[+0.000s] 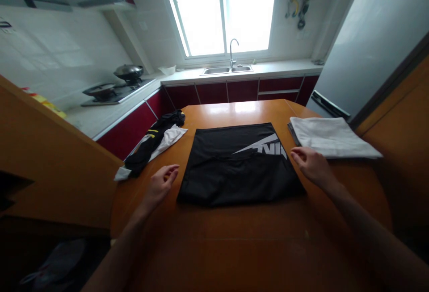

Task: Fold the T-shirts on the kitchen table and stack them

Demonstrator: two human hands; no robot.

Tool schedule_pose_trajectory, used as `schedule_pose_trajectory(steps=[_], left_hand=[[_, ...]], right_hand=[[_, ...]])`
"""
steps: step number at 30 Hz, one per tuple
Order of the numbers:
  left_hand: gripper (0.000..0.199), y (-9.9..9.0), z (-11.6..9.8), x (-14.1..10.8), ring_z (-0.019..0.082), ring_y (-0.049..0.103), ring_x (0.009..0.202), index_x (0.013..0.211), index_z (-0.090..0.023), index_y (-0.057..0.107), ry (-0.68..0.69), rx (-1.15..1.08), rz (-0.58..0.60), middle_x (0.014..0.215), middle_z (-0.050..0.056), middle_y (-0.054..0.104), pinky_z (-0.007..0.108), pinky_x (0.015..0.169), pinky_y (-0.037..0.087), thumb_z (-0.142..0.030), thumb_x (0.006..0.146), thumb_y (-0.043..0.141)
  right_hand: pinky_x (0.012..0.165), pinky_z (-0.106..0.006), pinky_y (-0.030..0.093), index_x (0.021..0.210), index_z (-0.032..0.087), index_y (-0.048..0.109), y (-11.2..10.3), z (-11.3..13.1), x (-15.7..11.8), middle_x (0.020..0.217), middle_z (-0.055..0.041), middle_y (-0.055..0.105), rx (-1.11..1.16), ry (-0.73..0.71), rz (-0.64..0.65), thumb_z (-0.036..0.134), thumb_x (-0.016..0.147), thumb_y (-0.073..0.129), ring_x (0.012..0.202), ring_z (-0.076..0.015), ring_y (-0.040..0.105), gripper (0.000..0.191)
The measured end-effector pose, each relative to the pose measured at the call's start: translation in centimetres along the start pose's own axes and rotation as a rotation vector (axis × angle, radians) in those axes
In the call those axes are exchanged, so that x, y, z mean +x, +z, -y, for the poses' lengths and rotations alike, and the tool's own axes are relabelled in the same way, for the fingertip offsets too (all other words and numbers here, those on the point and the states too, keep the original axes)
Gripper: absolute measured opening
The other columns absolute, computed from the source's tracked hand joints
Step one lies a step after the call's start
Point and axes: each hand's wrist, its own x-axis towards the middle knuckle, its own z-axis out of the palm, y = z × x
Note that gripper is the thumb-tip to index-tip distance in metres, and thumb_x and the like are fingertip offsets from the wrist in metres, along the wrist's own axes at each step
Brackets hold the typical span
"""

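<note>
A black T-shirt (231,180) with a large pale grey printed logo lies folded on the wooden table (214,247). Its lower part is turned up over the printed part, forming a rough rectangle. To the left of it, my left hand (161,184) hovers with loosely curved fingers, thumb apart from them, holding nothing. My right hand (312,165) is beside the shirt's right edge, its fingers bent and slightly apart, with nothing visible in them. Neither hand grips the cloth.
A folded stack of white and grey cloth (335,138) lies at the table's right. Crumpled dark clothes (154,138) with a white piece (169,139) lie at the left edge. Beyond are a sink (217,70), a stove with pans (129,72) and a fridge (372,46).
</note>
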Motion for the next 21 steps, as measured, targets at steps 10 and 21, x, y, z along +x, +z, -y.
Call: schedule_pose_trajectory(steps=[10,21], left_hand=[[0.058,-0.4,-0.8,-6.9,0.021,0.065,0.079,0.101,-0.018,0.076,-0.081,-0.126,0.203,0.088,0.006,0.067,0.031,0.072,0.053,-0.070,0.078,0.061],[0.055,0.6,-1.6,-8.1,0.020,0.062,0.077,0.068,-0.018,0.073,-0.080,0.001,0.080,0.083,0.005,0.059,0.030,0.070,0.050,-0.069,0.081,0.058]], right_hand=[[0.065,-0.034,0.050,0.082,0.019,0.076,0.2,-2.4,-9.2,0.085,-0.0103,0.072,0.248,0.176,0.189,0.066,0.080,0.059,0.072,-0.0239,0.065,0.050],[0.066,-0.035,0.048,0.066,0.021,0.069,1.3,-2.2,-10.0,0.078,-0.0082,0.066,0.113,0.176,0.122,0.057,0.082,0.060,0.071,-0.0236,0.063,0.040]])
